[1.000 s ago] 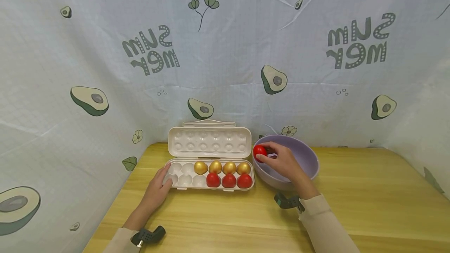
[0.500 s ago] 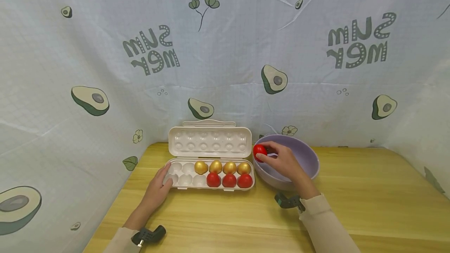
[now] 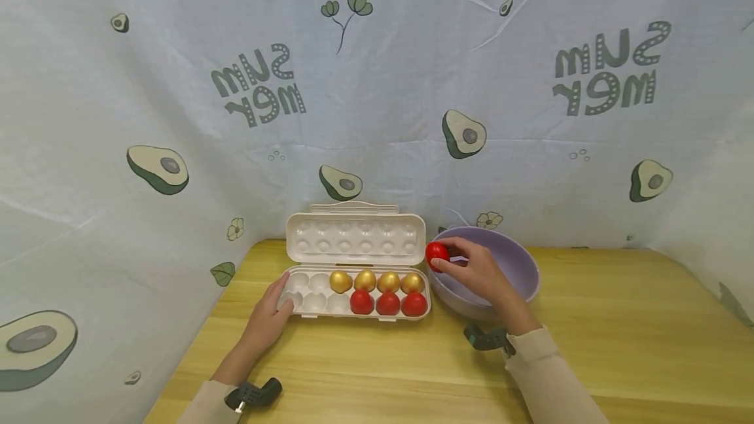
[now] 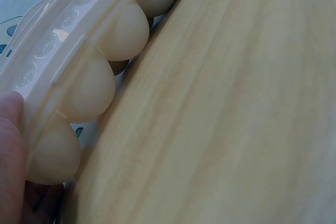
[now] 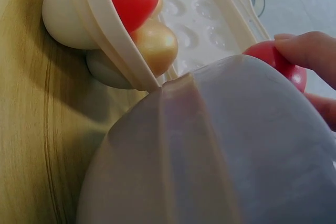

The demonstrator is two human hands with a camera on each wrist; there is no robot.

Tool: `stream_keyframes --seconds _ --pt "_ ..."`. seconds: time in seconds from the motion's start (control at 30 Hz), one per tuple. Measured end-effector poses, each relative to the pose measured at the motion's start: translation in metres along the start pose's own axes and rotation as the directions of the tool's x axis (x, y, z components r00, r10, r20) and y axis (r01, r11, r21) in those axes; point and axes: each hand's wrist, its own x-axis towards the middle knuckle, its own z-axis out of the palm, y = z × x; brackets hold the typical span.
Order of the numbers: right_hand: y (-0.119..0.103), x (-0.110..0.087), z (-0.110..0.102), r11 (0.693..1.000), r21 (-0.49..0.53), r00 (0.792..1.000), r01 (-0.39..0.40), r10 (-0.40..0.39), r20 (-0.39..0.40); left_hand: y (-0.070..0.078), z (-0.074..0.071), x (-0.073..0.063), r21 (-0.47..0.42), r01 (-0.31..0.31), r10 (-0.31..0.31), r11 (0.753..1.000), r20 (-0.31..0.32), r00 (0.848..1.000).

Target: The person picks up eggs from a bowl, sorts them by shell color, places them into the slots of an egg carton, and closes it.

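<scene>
A white plastic egg carton [image 3: 315, 303] lies with its lid tipped back. Several golden eggs [image 3: 364, 280] fill the right part of its back row, and three red eggs [image 3: 387, 303] sit in front of them at the right. The cups on the left hold nothing. My left hand [image 3: 265, 322] holds the carton's left end, thumb [image 4: 10, 111] at the rim and fingers lower down. At the left rim of a purple bowl [image 3: 520, 265], my right hand [image 3: 476, 270] pinches another red egg [image 3: 437, 256] between thumb and fingers. The right wrist view shows that egg [image 5: 273, 59] beyond the bowl's wall.
Carton and bowl stand side by side on a wooden table [image 3: 365, 371], close to a pale cloth [image 3: 383, 103] printed with avocados. The carton's lid [image 3: 356, 239] stands up near the cloth. Each wrist wears a dark camera mount [image 3: 254, 394].
The head view has shifted slightly, so everything appears a little further right. Both hands keep their places: the left on the carton, the right with the red egg at the bowl's rim.
</scene>
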Motion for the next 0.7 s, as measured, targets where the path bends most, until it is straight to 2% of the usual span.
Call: stream_keyframes --seconds 0.17,0.33,0.7 --pt "-0.001 0.001 -0.001 0.999 -0.009 0.999 0.041 -0.041 -0.014 0.001 0.0 0.0 -0.009 -0.01 0.01 1.0 -0.009 1.0" --pt "-0.007 0.001 -0.001 0.999 0.001 0.999 0.039 -0.039 -0.011 0.002 0.0 0.0 -0.009 -0.013 0.013 1.0 0.0 1.0" --pt "-0.014 0.002 0.012 0.996 0.052 0.997 0.076 -0.077 0.005 0.004 0.0 -0.001 -0.012 -0.005 0.005 1.0 -0.006 1.0"
